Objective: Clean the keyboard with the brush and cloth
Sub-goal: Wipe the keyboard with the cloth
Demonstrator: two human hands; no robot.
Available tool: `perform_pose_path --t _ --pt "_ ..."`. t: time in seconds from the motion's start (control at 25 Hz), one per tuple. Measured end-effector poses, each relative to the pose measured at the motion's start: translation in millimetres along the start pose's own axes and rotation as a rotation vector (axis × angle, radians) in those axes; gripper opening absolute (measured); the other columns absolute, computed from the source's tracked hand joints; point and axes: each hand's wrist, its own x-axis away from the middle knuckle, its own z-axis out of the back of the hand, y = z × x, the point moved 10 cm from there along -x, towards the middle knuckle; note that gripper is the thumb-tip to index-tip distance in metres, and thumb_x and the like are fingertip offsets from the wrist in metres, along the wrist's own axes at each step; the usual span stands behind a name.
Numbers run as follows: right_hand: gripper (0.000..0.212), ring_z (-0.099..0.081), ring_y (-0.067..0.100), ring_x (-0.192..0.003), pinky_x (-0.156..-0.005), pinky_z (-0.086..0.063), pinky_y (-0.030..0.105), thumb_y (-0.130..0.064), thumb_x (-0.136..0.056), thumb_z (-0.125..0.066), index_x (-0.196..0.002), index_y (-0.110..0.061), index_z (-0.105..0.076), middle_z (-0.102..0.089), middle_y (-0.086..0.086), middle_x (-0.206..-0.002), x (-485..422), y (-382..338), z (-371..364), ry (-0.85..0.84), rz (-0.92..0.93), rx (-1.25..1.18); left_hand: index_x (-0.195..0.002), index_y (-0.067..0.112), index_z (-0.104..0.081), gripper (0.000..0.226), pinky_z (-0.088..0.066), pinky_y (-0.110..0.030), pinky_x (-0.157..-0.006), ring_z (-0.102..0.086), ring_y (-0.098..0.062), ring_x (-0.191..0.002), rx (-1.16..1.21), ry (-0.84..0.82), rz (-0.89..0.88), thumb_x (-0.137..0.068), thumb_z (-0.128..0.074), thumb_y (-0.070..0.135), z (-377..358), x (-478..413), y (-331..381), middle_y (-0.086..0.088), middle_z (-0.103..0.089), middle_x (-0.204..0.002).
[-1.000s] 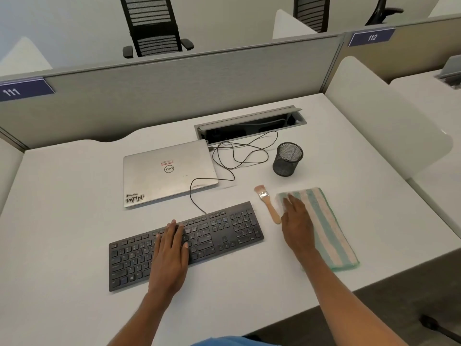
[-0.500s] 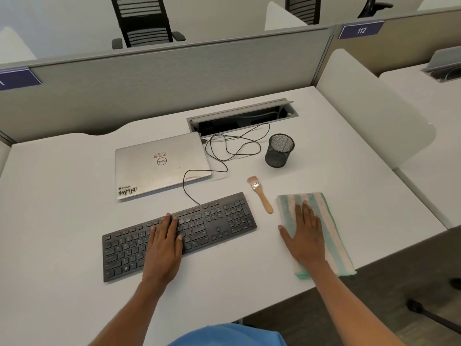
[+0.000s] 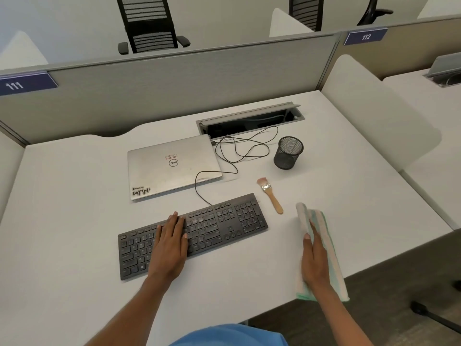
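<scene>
Closest in, a bit of blue shirt (image 3: 224, 335) is cut off by the bottom edge. The left hand (image 3: 171, 243) lies flat on the left half of the keyboard (image 3: 224, 226), fingers straight and close together. My guess is it's just pinning the board so it won't slide around. It hides a good patch of keys.

The right hand (image 3: 315, 258) is turned on edge at the cloth (image 3: 333, 260) near the front right of the desk (image 3: 74, 208). It looks like it's pinching a fold, thumb on the near side and fingers behind, though those fingers are mostly hidden, so that's a guess. The cloth's near end hangs at the desk edge, and its left side is gathered up rather than flat. So the cloth is probably first.

The brush (image 3: 270, 196) lies untouched between keyboard and cloth, handle pointing back at the person, easy to grab.

Further back there's a closed laptop (image 3: 172, 166), and the keyboard's cable (image 3: 239, 151) loops toward an open hatch (image 3: 249, 121). I can't see where it plugs in. I can't tell what's inside the mesh cup (image 3: 288, 153). Can't make out any dust either.
</scene>
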Motion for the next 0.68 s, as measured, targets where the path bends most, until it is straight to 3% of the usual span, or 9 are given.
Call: perform_pose_path --t 0.12,0.28,0.4,0.52,0.68 --pt "0.056 -0.037 0.012 -0.144 -0.119 -0.033 0.041 -0.065 -0.099 -0.028 -0.153 -0.05 -0.019 -0.036 -0.011 -0.158 31 -31 -31 -0.034 0.098 -0.059 -0.164 0.018 -0.031 0.061 -0.006 -0.043 -0.132 -0.014 -0.015 -0.161 -0.008 -0.005 0.005 -0.109 -0.018 0.042 5 3 -15 0.0 -0.022 -0.174" --pt "0.052 -0.024 0.002 -0.149 -0.119 -0.025 0.028 -0.041 -0.107 -0.033 -0.157 -0.035 -0.022 -0.026 -0.021 -0.161 57 -85 -86 -0.062 0.24 -0.062 -0.164 0.018 -0.032 0.063 -0.006 -0.042 -0.132 -0.014 -0.015 -0.161 -0.006 -0.005 0.015 -0.109 -0.018 0.043 15 8 -37 -0.001 -0.022 -0.174" --pt "0.052 -0.02 0.003 -0.15 -0.122 -0.023 0.031 -0.031 -0.108 -0.036 -0.158 -0.025 -0.024 -0.022 -0.014 -0.164 43 -108 -126 -0.085 0.296 0.004 -0.164 0.018 -0.031 0.063 -0.006 -0.043 -0.132 -0.014 -0.015 -0.162 -0.015 -0.005 0.016 -0.108 -0.017 0.043 20 13 -52 -0.001 -0.023 -0.174" --pt "0.058 -0.012 0.014 -0.154 -0.126 -0.014 0.042 -0.037 -0.106 -0.025 -0.158 -0.012 -0.022 -0.016 0.003 -0.167 7 -111 -168 -0.126 0.34 0.312 -0.163 0.017 -0.034 0.062 -0.006 -0.045 -0.132 -0.016 -0.017 -0.161 -0.037 0.019 0.03 -0.108 -0.018 0.042 31 17 -71 -0.002 -0.025 -0.173" --pt "0.063 -0.011 0.025 -0.154 -0.125 -0.011 0.05 -0.038 -0.1 -0.016 -0.16 -0.018 -0.018 -0.013 0.006 -0.167 -14 -96 -199 -0.122 0.479 0.759 -0.16 0.014 -0.039 0.061 -0.008 -0.047 -0.132 -0.022 -0.022 -0.16 -0.094 0.041 0.062 -0.109 -0.019 0.041 41 23 -95 -0.006 -0.03 -0.171"
